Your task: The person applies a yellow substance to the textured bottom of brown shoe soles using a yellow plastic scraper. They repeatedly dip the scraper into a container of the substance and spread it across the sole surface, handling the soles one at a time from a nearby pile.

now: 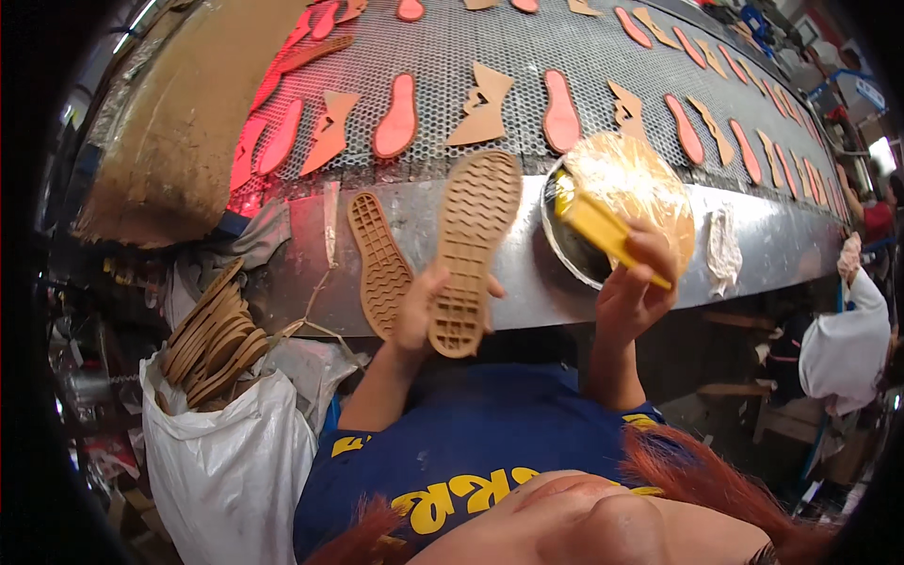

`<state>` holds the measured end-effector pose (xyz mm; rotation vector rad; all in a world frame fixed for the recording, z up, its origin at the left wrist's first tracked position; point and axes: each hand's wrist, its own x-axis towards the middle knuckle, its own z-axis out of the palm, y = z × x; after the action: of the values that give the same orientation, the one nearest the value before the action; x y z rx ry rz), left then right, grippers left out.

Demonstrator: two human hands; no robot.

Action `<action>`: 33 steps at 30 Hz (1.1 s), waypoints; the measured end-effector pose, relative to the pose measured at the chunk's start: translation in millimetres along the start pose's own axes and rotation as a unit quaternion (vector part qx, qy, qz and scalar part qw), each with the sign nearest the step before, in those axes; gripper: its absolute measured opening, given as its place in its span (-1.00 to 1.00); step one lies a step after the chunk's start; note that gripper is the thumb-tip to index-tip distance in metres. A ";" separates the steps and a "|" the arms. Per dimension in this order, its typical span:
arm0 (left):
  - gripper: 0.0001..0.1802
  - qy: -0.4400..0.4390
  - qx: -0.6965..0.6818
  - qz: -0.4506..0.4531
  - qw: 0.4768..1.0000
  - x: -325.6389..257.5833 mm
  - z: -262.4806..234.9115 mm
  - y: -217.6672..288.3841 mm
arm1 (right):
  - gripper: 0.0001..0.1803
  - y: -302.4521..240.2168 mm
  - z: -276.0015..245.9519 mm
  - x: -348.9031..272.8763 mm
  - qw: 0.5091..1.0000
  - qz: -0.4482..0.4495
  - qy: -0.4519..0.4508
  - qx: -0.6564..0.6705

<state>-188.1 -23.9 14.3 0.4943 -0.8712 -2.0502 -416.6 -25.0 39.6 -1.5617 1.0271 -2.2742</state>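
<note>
My left hand [417, 315] holds a tan rubber shoe sole [468, 247] by its heel end, tread side facing me, its toe pointing up toward the belt. My right hand [633, 287] grips a yellow brush [599, 226] whose head reaches into a round metal bowl [568, 252] covered with glossy amber glue and plastic film. A second tan sole [379, 262] lies tread up on the metal ledge [527, 282], just left of my left hand.
A perforated conveyor belt [443, 56] behind the ledge carries several red insoles and tan cut-outs. A white sack [226, 452] full of stacked soles stands at lower left. A crumpled rag [723, 250] lies right of the bowl. Another person in white [843, 344] works at far right.
</note>
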 end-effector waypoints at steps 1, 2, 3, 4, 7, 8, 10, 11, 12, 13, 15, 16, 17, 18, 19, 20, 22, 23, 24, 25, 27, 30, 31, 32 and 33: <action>-0.46 -0.005 -0.012 -0.008 1.000 -0.2 4.3 -6.7 | -0.57 -10.7 4.8 4.5 0.996 -0.032 -0.062 -0.063; -0.43 0.009 0.005 -0.007 1.000 -1.6 10.7 -11.0 | -0.56 -15.6 9.2 7.4 0.987 -0.067 -0.097 -0.106; -0.40 0.024 0.021 -0.007 0.999 -3.3 16.7 -14.6 | -0.57 -21.4 16.9 11.5 0.977 -0.103 -0.118 -0.142; -0.38 0.034 0.035 -0.008 0.999 -3.9 21.4 -16.5 | -0.58 -22.3 18.4 11.6 0.975 -0.097 -0.133 -0.153; -0.36 0.019 0.073 0.024 0.997 -5.8 28.8 -13.8 | -0.60 -19.8 23.8 7.4 0.974 -0.083 -0.131 -0.163; -0.35 0.014 0.079 0.029 0.996 -5.8 29.0 -14.0 | -0.61 -18.3 25.2 6.1 0.975 -0.079 -0.123 -0.164; -0.33 0.002 0.095 0.027 0.995 -6.7 29.4 -11.9 | -0.63 -17.4 27.9 6.1 0.975 -0.079 -0.124 -0.168; -0.32 -0.004 0.104 0.026 0.994 -7.3 30.4 -11.1 | -0.64 -16.8 28.6 5.7 0.974 -0.078 -0.124 -0.170; -0.32 -0.002 0.103 0.023 0.994 -8.2 32.9 -10.8 | -0.65 -15.8 28.9 5.0 0.974 -0.078 -0.125 -0.174; -0.31 0.001 0.105 0.019 0.994 -10.2 36.3 -9.7 | -0.66 -14.6 29.8 4.4 0.973 -0.078 -0.125 -0.176; -0.31 -0.002 0.110 0.009 0.994 -13.3 37.7 -10.4 | -0.68 -13.6 31.6 3.3 0.973 -0.078 -0.123 -0.180; -0.31 -0.012 0.115 0.003 0.993 -13.2 36.0 -10.0 | -0.68 -13.4 32.9 4.1 0.972 -0.081 -0.120 -0.183; -0.30 -0.021 0.121 -0.003 0.992 -13.6 34.1 -10.0 | -0.69 -13.5 33.8 4.7 0.972 -0.085 -0.117 -0.185; -0.34 -0.030 0.116 -0.002 0.993 -15.5 31.7 -11.4 | -0.69 -15.3 33.1 3.3 0.969 -0.086 -0.128 -0.193; -0.38 -0.040 0.112 0.000 0.993 -17.3 28.5 -12.9 | -0.69 -17.1 32.6 1.6 0.966 -0.089 -0.137 -0.202; -0.41 -0.051 0.109 0.002 0.993 -18.2 26.7 -13.0 | -0.69 -17.2 34.2 0.4 0.969 -0.081 -0.141 -0.188; -0.39 -0.040 0.094 0.003 0.995 -19.4 25.7 -11.2 | -0.68 -17.3 33.7 -2.3 0.969 -0.072 -0.165 -0.168; -0.38 -0.034 0.085 0.002 0.996 -19.4 25.3 -10.5 | -0.68 -17.5 33.5 -3.4 0.969 -0.069 -0.175 -0.158; -0.36 -0.037 0.086 0.005 0.996 -18.6 25.0 -9.4 | -0.68 -17.9 33.5 -3.2 0.969 -0.070 -0.183 -0.151; -0.33 -0.037 0.086 0.008 0.996 -19.0 25.0 -8.7 | -0.68 -18.9 33.4 -3.7 0.969 -0.069 -0.192 -0.143; -0.29 -0.039 0.080 0.011 0.996 -19.0 24.3 -7.8 | -0.68 -20.3 34.0 -3.0 0.967 -0.073 -0.206 -0.128; -0.23 -0.038 0.065 0.013 0.997 -20.3 21.9 -9.2 | -0.68 -23.2 34.8 -4.1 0.965 -0.078 -0.226 -0.106; -0.21 -0.038 0.065 0.018 0.997 -20.2 19.9 -10.2 | -0.68 -23.4 35.0 -5.6 0.965 -0.076 -0.232 -0.096; -0.20 -0.037 0.065 0.022 0.997 -20.0 18.7 -10.3 | -0.68 -23.6 35.2 -7.0 0.964 -0.074 -0.239 -0.086; -0.19 -0.032 0.059 0.022 0.998 -19.8 19.3 -8.4 | -0.68 -24.3 35.3 -8.0 0.963 -0.073 -0.247 -0.080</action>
<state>-193.1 3.5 21.9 0.4712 -1.0369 -1.9919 -376.9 -18.1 56.2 -2.1855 0.9944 -1.7595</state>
